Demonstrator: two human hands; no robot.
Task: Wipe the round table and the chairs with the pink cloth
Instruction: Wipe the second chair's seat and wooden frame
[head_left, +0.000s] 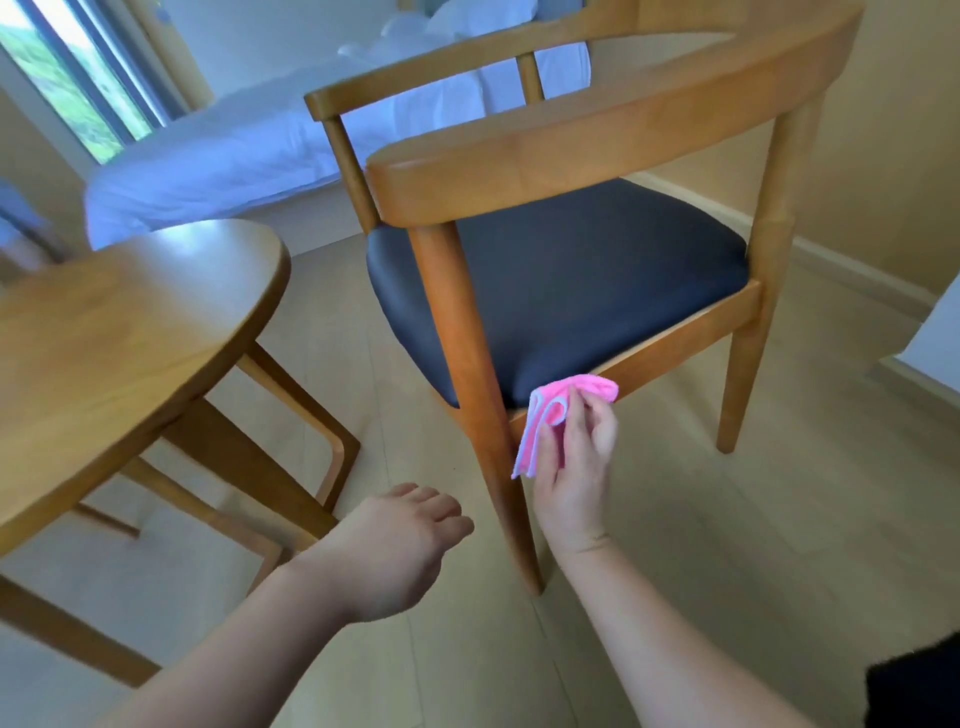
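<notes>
Head view: right hand gripping folded pink cloth, fingers curled round it, cloth pressed against lower front edge of chair seat, just beside near front leg. Dark seat cushion above cloth, wooden rail beneath. Left hand held over floor, back up, fingers loosely curled, holding nothing, touching nothing. Round table at left, near chair but apart from it. Bed with white linen behind; window at upper left.
</notes>
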